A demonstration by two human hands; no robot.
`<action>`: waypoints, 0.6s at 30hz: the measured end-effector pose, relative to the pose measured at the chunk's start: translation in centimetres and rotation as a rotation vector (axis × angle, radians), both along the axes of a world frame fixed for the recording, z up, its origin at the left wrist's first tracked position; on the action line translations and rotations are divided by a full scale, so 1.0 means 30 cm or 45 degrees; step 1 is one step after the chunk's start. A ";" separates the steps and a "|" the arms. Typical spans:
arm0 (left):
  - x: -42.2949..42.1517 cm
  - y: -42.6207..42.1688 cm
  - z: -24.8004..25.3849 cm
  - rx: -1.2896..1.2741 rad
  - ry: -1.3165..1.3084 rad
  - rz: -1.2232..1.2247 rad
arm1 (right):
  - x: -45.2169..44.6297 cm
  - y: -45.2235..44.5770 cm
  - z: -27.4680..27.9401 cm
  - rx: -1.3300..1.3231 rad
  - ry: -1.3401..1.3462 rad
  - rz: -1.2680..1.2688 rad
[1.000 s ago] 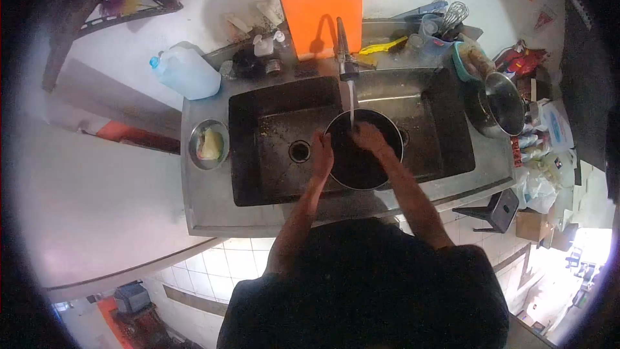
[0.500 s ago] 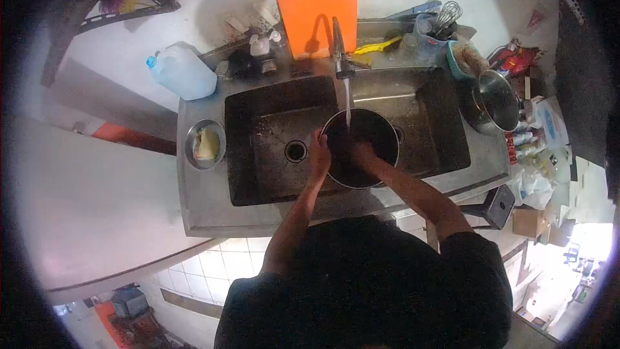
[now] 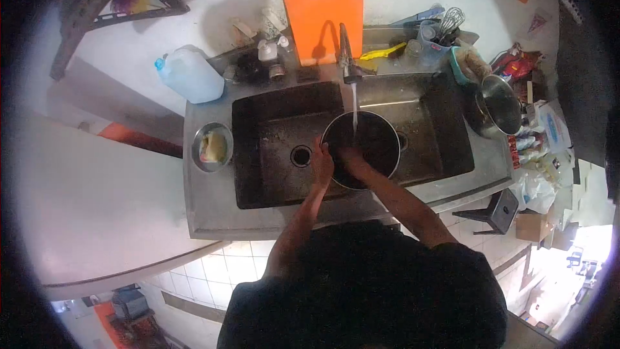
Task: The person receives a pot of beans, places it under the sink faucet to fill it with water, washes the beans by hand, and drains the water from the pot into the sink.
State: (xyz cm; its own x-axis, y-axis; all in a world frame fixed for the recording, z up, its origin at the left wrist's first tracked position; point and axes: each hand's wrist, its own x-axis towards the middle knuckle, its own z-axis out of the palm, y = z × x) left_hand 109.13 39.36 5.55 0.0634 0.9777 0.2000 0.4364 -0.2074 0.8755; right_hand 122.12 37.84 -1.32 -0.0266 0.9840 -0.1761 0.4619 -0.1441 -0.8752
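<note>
1. Right hand (image 3: 351, 157) has been shifted within the round dark pot (image 3: 382, 145) since a second ago: from the far half, close to the water stream (image 3: 354, 98), to the near-left part. Left hand (image 3: 322, 163) has been kept at the pot's left rim.
2. Left grip: pot's left rim is grasped, with the hand wrapped against the outer wall.
3. Right grip: fingers are lost in the dark interior; cannot tell whether anything is clasped or whether the bottom is touched.
4. Pot location: placed in front of the faucet (image 3: 349, 68), across the divider between left basin (image 3: 274, 178) and right basin (image 3: 445, 132). Mouth is turned up. What it is supported by underneath can't be made out.
5. Water: stream is dropped straight from the faucet into the pot. Level inside can't be read, too dark.
6. Left basin: drain (image 3: 301, 156) is left uncovered, just beside the left hand.
7. Left counter: metal bowl (image 3: 216, 167) with pale contents (image 3: 212, 147) is set near the basin edge; blue-capped jug (image 3: 194, 79) is stood behind it.
8. Back: orange cutting board (image 3: 325, 21) is leaned on the wall behind the faucet; yellow tool (image 3: 384, 52) is laid to its right.
9. Right counter: metal pot (image 3: 503, 105) is tilted beside the teal container (image 3: 459, 64).
</note>
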 end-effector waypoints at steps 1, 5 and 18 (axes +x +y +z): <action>-0.009 0.004 0.002 -0.062 -0.036 -0.038 | 0.020 0.039 0.015 -0.021 0.210 -0.067; 0.017 -0.006 0.050 -0.130 -0.168 -0.069 | 0.116 0.033 0.206 -0.156 -0.621 0.239; 0.030 -0.036 -0.019 -0.109 -0.184 0.059 | 0.196 -0.030 0.091 0.368 -0.780 0.033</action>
State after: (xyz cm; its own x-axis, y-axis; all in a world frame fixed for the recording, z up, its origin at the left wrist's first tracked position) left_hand 110.04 38.28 4.98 -0.0053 0.9928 0.1199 0.3120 -0.1122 0.9434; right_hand 127.99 36.94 1.42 -0.0299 0.9942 0.1033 0.8869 0.0740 -0.4559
